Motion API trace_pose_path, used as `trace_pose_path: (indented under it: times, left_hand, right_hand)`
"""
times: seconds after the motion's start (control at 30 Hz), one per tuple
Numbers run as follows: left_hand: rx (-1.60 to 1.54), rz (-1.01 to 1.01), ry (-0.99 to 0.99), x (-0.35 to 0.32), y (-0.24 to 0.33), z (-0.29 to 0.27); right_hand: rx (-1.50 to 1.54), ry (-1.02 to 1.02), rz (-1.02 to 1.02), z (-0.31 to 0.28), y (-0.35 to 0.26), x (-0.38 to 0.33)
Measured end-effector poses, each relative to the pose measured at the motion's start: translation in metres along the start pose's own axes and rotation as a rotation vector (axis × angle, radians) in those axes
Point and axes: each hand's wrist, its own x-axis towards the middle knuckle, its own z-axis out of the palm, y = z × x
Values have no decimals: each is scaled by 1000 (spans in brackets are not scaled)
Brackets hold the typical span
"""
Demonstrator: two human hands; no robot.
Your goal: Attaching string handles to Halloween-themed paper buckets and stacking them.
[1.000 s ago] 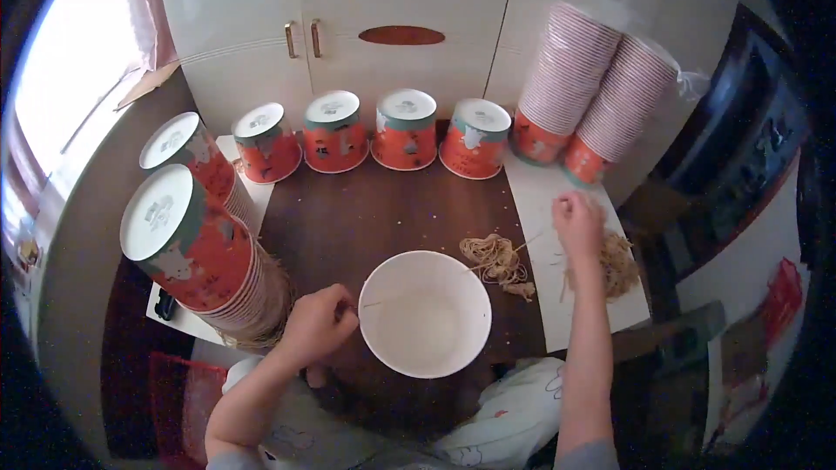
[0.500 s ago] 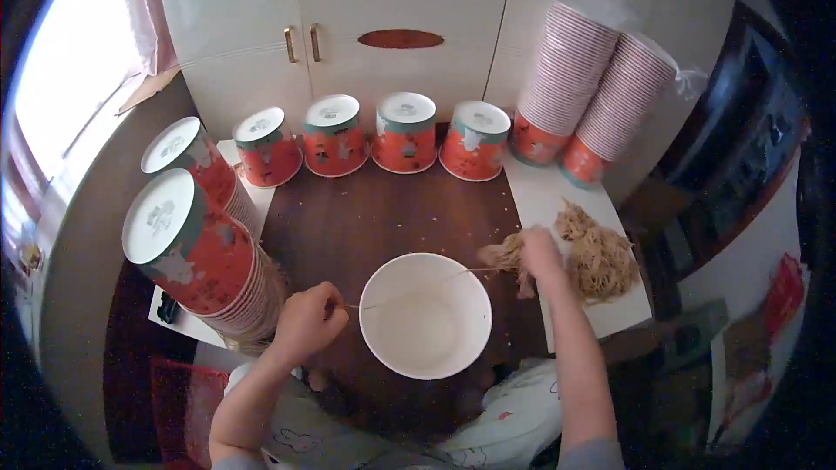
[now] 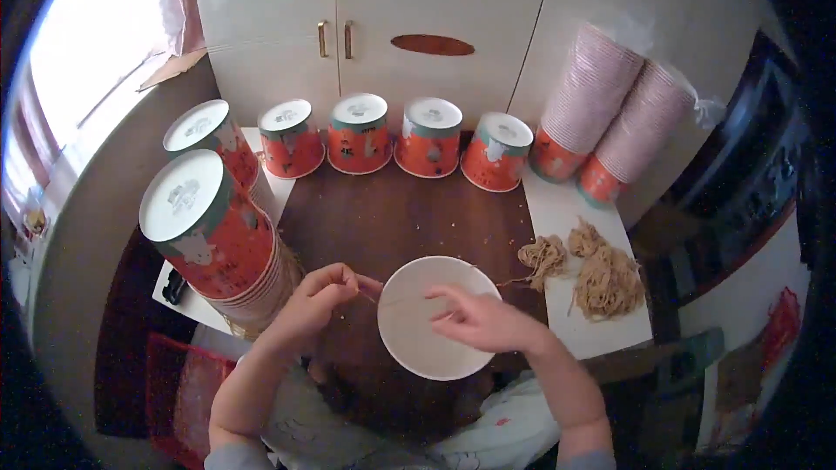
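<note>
A white paper bucket (image 3: pixel 409 350) stands mouth up on the table before me. Left of its rim, my left hand (image 3: pixel 324 298) is closed, pinching a thin tan string (image 3: pixel 394 302) between thumb and fingers. The string runs across the bucket's mouth. Over the bucket's right half hovers my right hand (image 3: pixel 488 320), palm down, its fingers apart and close to the string; whether they touch it is unclear. A strand leads from the bucket's right side to a small bundle of tan string (image 3: pixel 543 259). Beside that lies a larger tan heap (image 3: pixel 607 283).
Upside-down red-and-green paper buckets (image 3: pixel 360 144) line the table's far edge. Stacks of them (image 3: pixel 218 235) lean at the left. Two tall wrapped stacks (image 3: pixel 585 91) stand back right. Behind is a pale cabinet (image 3: pixel 261 0); a red plastic stool or basket (image 3: pixel 178 392) sits lower left.
My right hand has let go of the string bundle, leaving it at the table's right, and moved left over the bucket. My left hand stays by the rim, pinching the string. The view has shifted slightly.
</note>
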Motion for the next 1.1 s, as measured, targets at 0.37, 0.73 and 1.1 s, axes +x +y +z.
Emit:
trace_pose_path:
  times: [0.37, 0.73, 1.1]
  left_hand:
    - [-387, -78, -26, 3, -7, 9]
    - [-508, -160, 89, 14, -13, 21]
    - [-34, 34, 193, 14, -20, 24]
  right_hand:
    - [-241, 65, -163, 45, 22, 30]
    - [366, 110, -201, 35, -8, 23]
    - [197, 195, -283, 35, -9, 26]
